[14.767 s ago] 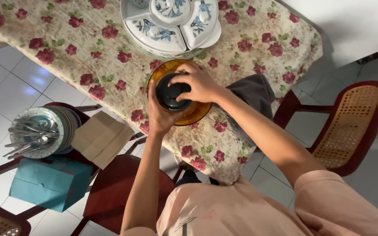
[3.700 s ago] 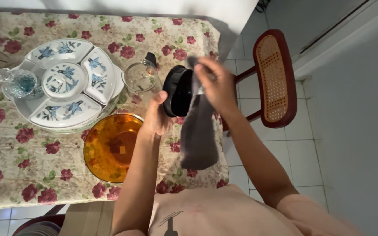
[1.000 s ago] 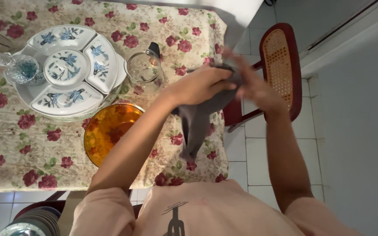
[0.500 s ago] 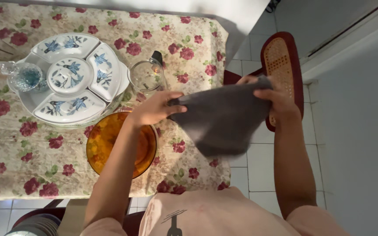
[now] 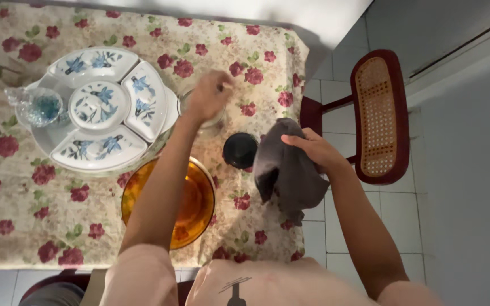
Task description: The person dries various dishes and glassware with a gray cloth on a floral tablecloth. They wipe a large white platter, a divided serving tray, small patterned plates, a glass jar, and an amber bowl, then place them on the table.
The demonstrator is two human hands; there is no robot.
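Observation:
My left hand (image 5: pixel 208 95) reaches across the table and lies on top of a clear glass jar (image 5: pixel 214 120); it is blurred and its grip is unclear. The jar is mostly hidden under that hand. My right hand (image 5: pixel 313 148) holds a bunched grey cloth (image 5: pixel 287 175) over the table's right edge. A round black lid (image 5: pixel 240 150) lies on the floral tablecloth (image 5: pixel 58 215) between the two hands. An amber glass bowl (image 5: pixel 197 198) sits under my left forearm, near the front edge.
A white divided dish with blue birds (image 5: pixel 100 107) stands at the left, with a small blue glass piece (image 5: pixel 38 107) beside it. A red chair with a cane seat (image 5: pixel 378 113) stands on the tiled floor to the right of the table.
The cloth was stretched between both hands; now only my right hand holds it, bunched. My left hand let go and moved up to the glass jar. The black lid now lies on the table.

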